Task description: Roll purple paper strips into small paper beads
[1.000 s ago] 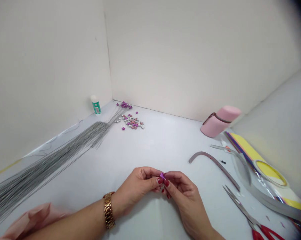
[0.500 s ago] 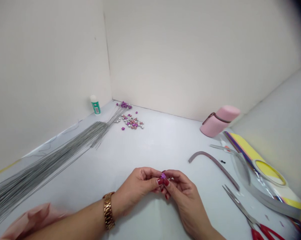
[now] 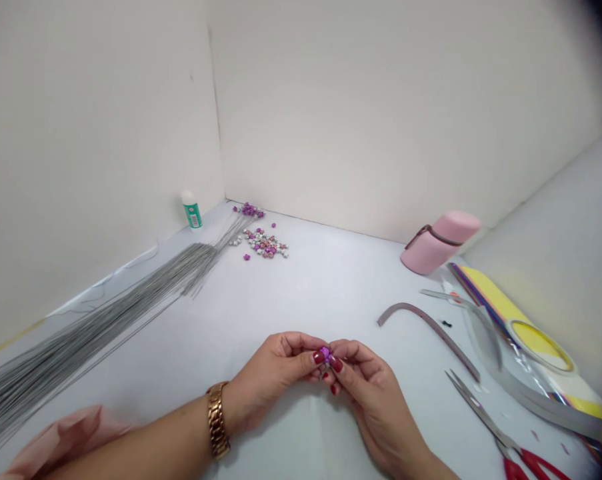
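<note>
My left hand (image 3: 275, 373) and my right hand (image 3: 368, 390) meet low over the white table (image 3: 325, 287), fingertips pinched together. Between the thumbs and forefingers sits a tiny purple folded paper star (image 3: 325, 353), gripped by both hands. A gold watch (image 3: 217, 420) is on my left wrist. A curved strip of grey-purple paper (image 3: 425, 323) lies on the table just right of my hands.
A long bundle of thin silver wires (image 3: 105, 320) runs along the left. A pile of small purple and silver stars (image 3: 265, 243) and a glue bottle (image 3: 191, 210) sit at the back. Pink case (image 3: 438, 243), tape roll (image 3: 541, 343), coloured paper (image 3: 491, 293), red-handled scissors (image 3: 501, 437) lie right.
Both hands stayed nearly in place; the fingers shifted slightly around the purple star, turning it between the fingertips.
</note>
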A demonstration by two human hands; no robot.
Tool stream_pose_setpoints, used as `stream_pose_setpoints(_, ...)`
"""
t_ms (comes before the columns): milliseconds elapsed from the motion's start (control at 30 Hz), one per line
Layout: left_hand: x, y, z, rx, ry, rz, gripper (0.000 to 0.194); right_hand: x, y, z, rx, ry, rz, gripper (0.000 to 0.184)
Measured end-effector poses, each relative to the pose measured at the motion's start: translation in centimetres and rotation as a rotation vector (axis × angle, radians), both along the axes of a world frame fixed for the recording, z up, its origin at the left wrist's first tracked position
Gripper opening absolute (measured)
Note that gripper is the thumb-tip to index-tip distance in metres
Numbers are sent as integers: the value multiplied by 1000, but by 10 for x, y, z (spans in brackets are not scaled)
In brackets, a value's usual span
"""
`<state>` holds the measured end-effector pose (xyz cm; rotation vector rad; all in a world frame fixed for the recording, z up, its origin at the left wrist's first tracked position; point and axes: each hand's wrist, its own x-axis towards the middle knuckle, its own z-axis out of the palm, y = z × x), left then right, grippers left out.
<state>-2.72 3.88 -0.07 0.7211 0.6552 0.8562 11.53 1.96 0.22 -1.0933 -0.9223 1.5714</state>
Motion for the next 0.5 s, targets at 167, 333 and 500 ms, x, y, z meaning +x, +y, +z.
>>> stream_pose_setpoints(167, -1, 0, 0, 2, 13, -17, 18, 1, 1, 2, -40, -8, -10, 17)
stream_pose_setpoints(333, -2, 1, 0, -7, 25, -25, 19, 4, 5, 4, -78, 19, 2, 26)
stream_pose_setpoints(500, -2, 1, -1, -17, 19, -24, 18, 8, 8, 4, -88, 55, 94, 24)
